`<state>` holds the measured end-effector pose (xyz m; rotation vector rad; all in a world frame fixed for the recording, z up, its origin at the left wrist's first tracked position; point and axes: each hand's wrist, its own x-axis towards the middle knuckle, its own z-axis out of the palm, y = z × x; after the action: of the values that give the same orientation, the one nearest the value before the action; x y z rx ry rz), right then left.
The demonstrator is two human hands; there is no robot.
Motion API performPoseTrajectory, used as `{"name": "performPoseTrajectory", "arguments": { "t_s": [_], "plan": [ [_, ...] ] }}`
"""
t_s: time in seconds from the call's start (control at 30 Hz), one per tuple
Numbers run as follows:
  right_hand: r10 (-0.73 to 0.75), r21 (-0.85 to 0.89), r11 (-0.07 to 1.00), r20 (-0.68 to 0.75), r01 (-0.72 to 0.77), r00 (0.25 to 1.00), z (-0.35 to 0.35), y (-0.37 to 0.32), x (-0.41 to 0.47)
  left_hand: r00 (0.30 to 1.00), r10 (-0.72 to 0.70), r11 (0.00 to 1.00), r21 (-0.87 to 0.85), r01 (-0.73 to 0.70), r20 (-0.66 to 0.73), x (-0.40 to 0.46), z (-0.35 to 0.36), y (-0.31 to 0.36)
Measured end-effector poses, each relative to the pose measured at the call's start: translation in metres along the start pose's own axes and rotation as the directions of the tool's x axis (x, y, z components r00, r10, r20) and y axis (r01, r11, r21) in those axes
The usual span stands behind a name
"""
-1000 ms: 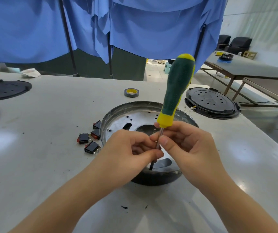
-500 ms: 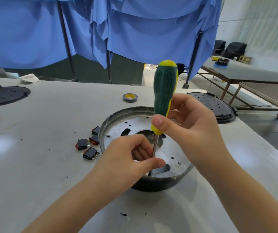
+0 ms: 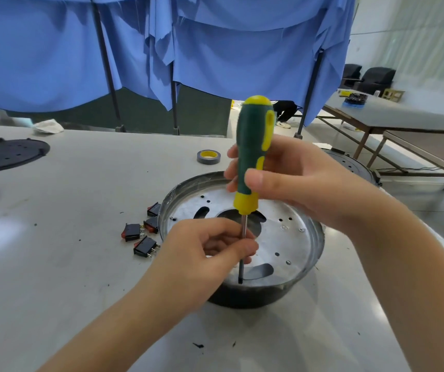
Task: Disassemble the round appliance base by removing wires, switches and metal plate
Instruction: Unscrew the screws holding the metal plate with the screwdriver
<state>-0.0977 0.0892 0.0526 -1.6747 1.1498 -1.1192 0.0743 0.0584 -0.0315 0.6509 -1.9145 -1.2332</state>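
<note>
The round appliance base [image 3: 313, 253] sits on the grey table [image 3: 67, 264], dark-walled, with a shiny metal plate [image 3: 285, 237] inside. A green-and-yellow screwdriver [image 3: 253, 146] stands nearly upright, its tip at the plate's near edge. My right hand [image 3: 296, 181] grips its handle. My left hand [image 3: 207, 253] pinches the metal shaft low down, over the plate's left part. Several black rocker switches [image 3: 143, 233] with red faces lie on the table left of the base.
A roll of grey tape [image 3: 208, 157] lies behind the base. Black round covers lie at far left [image 3: 5, 154] and behind my right hand [image 3: 355, 167]. A white cloth [image 3: 48, 126] lies at the far table edge. Blue drapes hang behind; other tables stand at right.
My right hand climbed from the shaft to the handle and set the screwdriver upright. My left hand kept its pinch on the shaft. The camera tilted down slightly.
</note>
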Motion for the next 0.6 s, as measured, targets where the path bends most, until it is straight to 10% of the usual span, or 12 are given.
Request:
{"name": "performPoseTrajectory", "arguments": {
  "t_s": [0.6],
  "plan": [
    [0.005,0.006,1.0,0.07,-0.005,0.998,-0.012,-0.001,0.002,0.999,0.049,0.987,0.152,-0.047,-0.013,0.0,0.001,-0.003]
  ]
}}
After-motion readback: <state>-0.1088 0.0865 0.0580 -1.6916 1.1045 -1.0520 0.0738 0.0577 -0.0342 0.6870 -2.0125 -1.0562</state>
